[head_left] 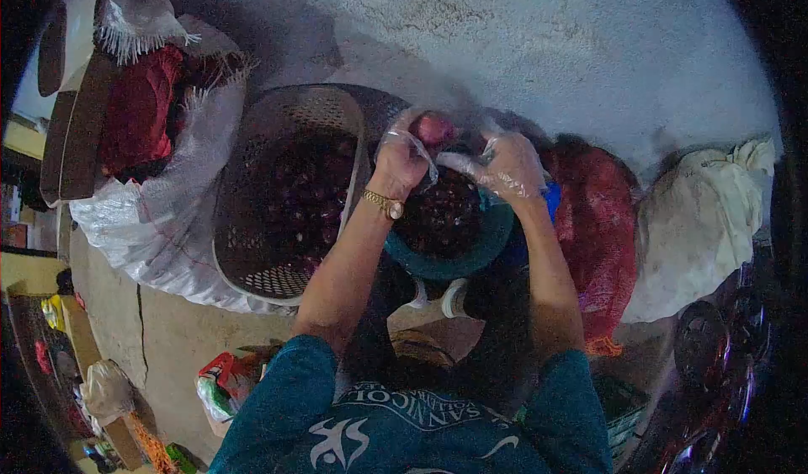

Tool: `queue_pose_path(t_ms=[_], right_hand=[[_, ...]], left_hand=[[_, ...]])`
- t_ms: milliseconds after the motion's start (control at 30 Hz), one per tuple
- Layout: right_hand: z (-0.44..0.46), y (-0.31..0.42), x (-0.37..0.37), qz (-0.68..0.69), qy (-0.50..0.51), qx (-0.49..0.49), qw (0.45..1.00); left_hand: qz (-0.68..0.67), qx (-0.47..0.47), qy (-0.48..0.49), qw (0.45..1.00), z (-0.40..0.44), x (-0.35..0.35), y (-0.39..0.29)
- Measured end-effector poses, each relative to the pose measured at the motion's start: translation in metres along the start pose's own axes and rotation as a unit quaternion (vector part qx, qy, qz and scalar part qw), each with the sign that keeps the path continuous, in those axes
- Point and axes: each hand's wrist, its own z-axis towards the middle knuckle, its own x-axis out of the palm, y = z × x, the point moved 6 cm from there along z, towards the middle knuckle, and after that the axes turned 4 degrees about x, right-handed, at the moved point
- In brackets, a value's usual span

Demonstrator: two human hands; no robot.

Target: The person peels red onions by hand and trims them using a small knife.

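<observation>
The onion filled the left hand grip near the green basin; the right hand grip was indeterminable.

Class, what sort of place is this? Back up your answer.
Probably a storeroom or produce stockroom: a perforated basket of dark red produce, a full red mesh sack and a white sack.

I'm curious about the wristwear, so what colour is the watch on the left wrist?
Gold; the watch shows best in the head view.
</observation>
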Motion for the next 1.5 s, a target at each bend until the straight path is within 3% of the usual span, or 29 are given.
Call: queue_pose_path(t_ms=[100, 233, 300, 333, 567, 700, 767, 933, 1033, 1133, 1233, 1300, 1500], right_hand=[[0.003, -0.007, 0.003, 0.05, -0.067, 0.0, 0.997], [0.001, -0.004, 0.004, 0.02, -0.019, 0.038, 0.999], [0.003, -0.008, 0.007, 0.065, -0.12, -0.011, 0.991], [0.003, -0.01, 0.008, 0.065, -0.12, -0.01, 0.991], [0.004, -0.009, 0.006, 0.044, -0.073, 0.007, 0.996], [0.002, -0.001, 0.001, 0.057, -0.035, 0.016, 0.998], [0.001, 0.005, -0.006, 0.056, -0.02, 0.024, 0.998], [0.007, -0.015, 0.019, 0.072, 0.0, 0.042, 0.997], [0.009, -0.014, 0.018, 0.089, -0.045, 0.027, 0.995], [0.008, -0.012, 0.017, 0.083, 0.016, 0.057, 0.995], [0.008, -0.012, 0.016, 0.076, -0.013, 0.02, 0.997], [0.007, -0.012, 0.016, 0.058, 0.033, 0.021, 0.998], [0.006, -0.011, 0.018, 0.103, 0.031, -0.02, 0.994]], left_hand=[[0.041, 0.039, 0.039, 0.998, 0.0, 0.004, -0.001], [0.02, 0.021, 0.079, 0.996, 0.003, 0.002, 0.011], [0.011, 0.011, 0.098, 0.995, 0.003, 0.005, 0.015], [0.012, 0.006, 0.063, 0.998, 0.002, 0.005, 0.018], [0.104, 0.054, 0.021, 0.993, -0.005, 0.012, 0.013], [0.137, 0.049, 0.05, 0.988, -0.014, 0.026, 0.011], [0.125, 0.046, 0.003, 0.991, -0.009, 0.015, 0.012], [0.116, 0.054, 0.054, 0.99, 0.0, 0.006, 0.011], [0.144, 0.071, 0.055, 0.986, 0.0, 0.007, 0.01], [0.149, 0.074, 0.048, 0.985, 0.0, 0.009, 0.011], [0.132, 0.06, 0.035, 0.989, -0.002, 0.012, 0.012], [0.124, 0.053, 0.03, 0.99, -0.003, 0.012, 0.012], [0.142, 0.053, 0.026, 0.988, -0.004, 0.012, 0.013]])
